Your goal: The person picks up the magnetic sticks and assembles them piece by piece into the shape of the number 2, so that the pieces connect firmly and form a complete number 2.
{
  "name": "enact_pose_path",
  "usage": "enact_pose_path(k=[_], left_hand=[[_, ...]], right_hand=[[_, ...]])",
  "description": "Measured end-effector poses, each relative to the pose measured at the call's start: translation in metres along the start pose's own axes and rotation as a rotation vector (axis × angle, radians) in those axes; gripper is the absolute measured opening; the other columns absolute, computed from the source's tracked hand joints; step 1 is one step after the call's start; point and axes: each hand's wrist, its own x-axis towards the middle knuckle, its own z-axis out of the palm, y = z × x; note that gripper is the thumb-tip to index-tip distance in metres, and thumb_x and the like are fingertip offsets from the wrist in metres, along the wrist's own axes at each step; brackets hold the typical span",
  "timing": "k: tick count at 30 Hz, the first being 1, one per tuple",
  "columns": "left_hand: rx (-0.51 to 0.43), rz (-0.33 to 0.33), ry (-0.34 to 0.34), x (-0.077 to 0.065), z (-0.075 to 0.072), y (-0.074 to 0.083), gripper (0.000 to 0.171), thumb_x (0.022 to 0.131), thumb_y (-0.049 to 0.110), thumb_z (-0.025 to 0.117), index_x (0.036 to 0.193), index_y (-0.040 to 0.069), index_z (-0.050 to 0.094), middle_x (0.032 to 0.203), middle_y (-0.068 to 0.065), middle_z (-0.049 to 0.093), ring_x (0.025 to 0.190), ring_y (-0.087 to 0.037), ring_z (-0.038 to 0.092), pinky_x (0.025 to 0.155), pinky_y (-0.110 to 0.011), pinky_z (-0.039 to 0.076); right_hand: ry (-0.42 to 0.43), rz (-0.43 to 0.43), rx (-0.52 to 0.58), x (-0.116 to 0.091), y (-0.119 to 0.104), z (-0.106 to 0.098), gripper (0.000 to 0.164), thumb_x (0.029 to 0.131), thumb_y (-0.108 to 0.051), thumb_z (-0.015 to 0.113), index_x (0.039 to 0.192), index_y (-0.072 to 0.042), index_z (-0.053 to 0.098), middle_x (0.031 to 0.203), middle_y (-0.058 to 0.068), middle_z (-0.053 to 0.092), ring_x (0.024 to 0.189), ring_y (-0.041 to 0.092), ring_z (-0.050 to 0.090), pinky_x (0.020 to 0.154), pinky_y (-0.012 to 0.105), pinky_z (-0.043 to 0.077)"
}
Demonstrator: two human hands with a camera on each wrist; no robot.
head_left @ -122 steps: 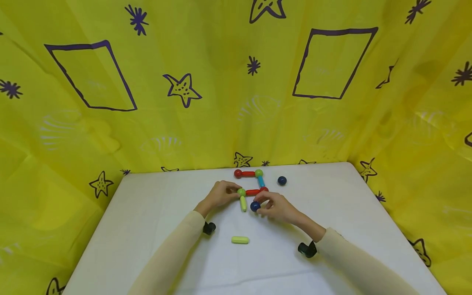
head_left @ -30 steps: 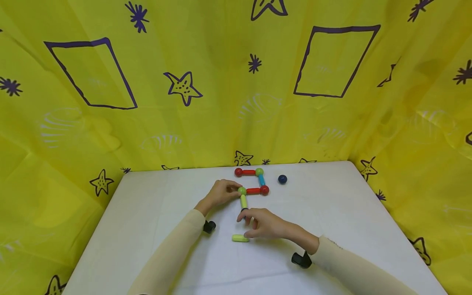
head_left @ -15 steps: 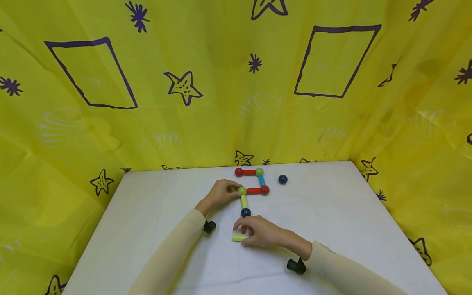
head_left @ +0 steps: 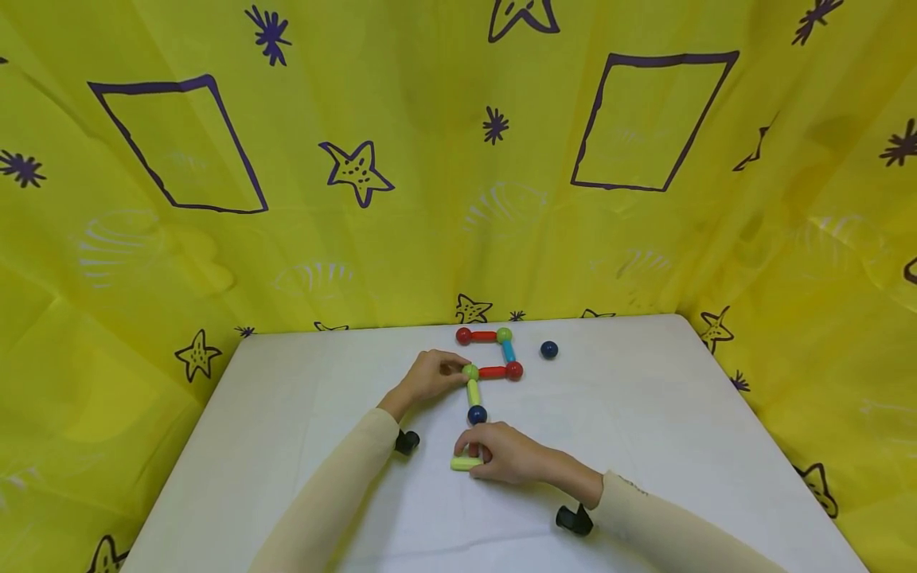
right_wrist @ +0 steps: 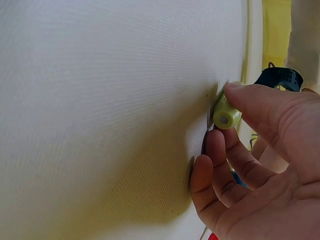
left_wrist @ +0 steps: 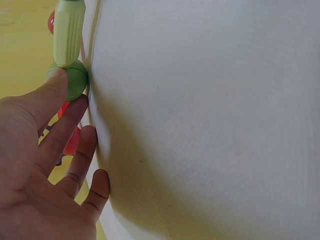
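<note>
My left hand [head_left: 431, 376] pinches a green ball [head_left: 470, 372] between thumb and index finger; the left wrist view shows this grip close up. A pale yellow-green magnetic rod [head_left: 473, 393] runs from that ball toward me and ends at a dark blue ball [head_left: 477, 414]. Rightward from the green ball, a red rod [head_left: 492, 372] joins a red ball [head_left: 514, 370]. Nearer me, my right hand [head_left: 512, 454] has its thumb and fingers around a second yellow-green rod [head_left: 466, 463] lying on the table. The right wrist view shows this rod end-on [right_wrist: 223, 120] at the thumb tip.
Beyond the red ball, a blue rod [head_left: 509, 351] leads to another green ball [head_left: 505, 334], then a red rod [head_left: 484, 336] and a red ball [head_left: 464, 335]. A loose dark blue ball [head_left: 549, 349] lies to the right on the white table [head_left: 645, 398]. Yellow patterned cloth [head_left: 430, 239] surrounds the table.
My right hand has brought the blue ball to the end of the yellow-green rod, released it, and moved toward me onto the loose rod. My left hand stays on the green ball.
</note>
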Motion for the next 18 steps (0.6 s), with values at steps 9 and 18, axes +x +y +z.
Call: enact_pose_path(k=[9,18], left_hand=[[-0.01,0.001,0.005,-0.0013,-0.0001,0.0015,0.028,0.094,0.022,0.077,0.12,0.012,0.077,0.106,0.0,0.076,0.097,-0.015,0.064,0.089,-0.032,0.052],[-0.008,-0.011,0.006,-0.0008,0.0,0.0025,0.028,0.093,0.021,0.078,0.12,0.012,0.077,0.106,0.0,0.076,0.097,-0.015,0.064,0.09,-0.032,0.052]], right_hand=[[0.007,0.019,-0.009,0.0003,0.0023,0.0022,0.025,0.09,-0.007,0.079,0.113,-0.014,0.072,0.092,-0.007,0.064,0.072,0.005,0.053,0.068,0.02,0.046],[0.004,0.016,-0.002,-0.002,-0.0001,0.0002,0.023,0.092,-0.004,0.075,0.113,-0.013,0.073,0.092,-0.006,0.063,0.072,0.003,0.05,0.068,0.02,0.045]])
